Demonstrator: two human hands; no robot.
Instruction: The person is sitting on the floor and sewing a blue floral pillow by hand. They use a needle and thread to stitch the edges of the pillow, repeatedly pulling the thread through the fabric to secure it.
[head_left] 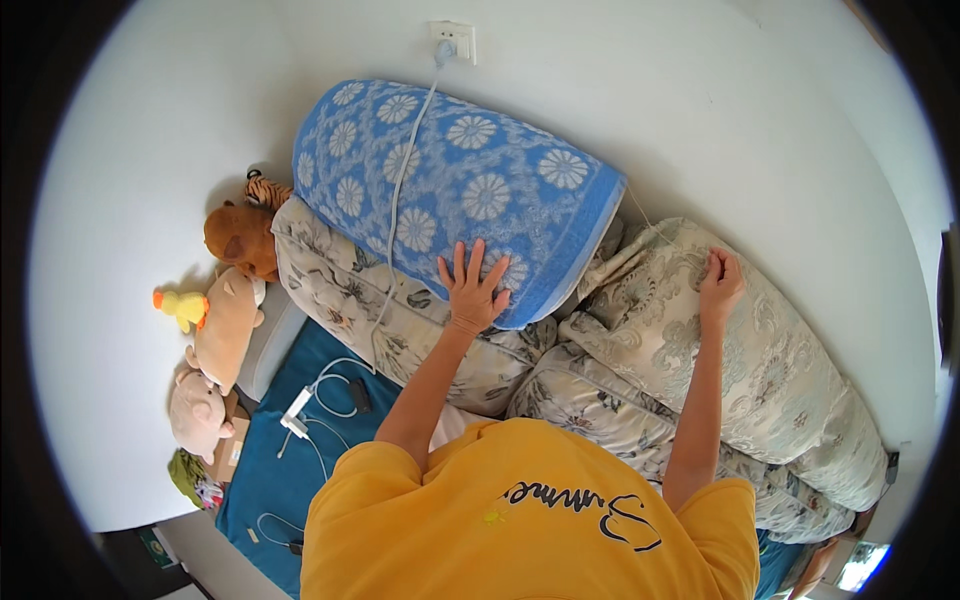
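My left hand (472, 290) lies flat with spread fingers on the lower right part of a pillow in a blue cover with white flowers (485, 195). From that cover's right end a thin pale thread (643, 216) runs toward my right hand (720, 285). The fingers of that hand are pinched together, above a beige pillow with a scroll pattern (760, 370). Whether a needle is between them is too small to see.
Leaf-printed bedding (340, 275) is piled under the blue pillow. A white cable (398, 190) hangs from a wall socket (455, 42) across it to a power strip (296, 408) on the teal sheet (262, 460). Stuffed toys (225, 325) line the left wall.
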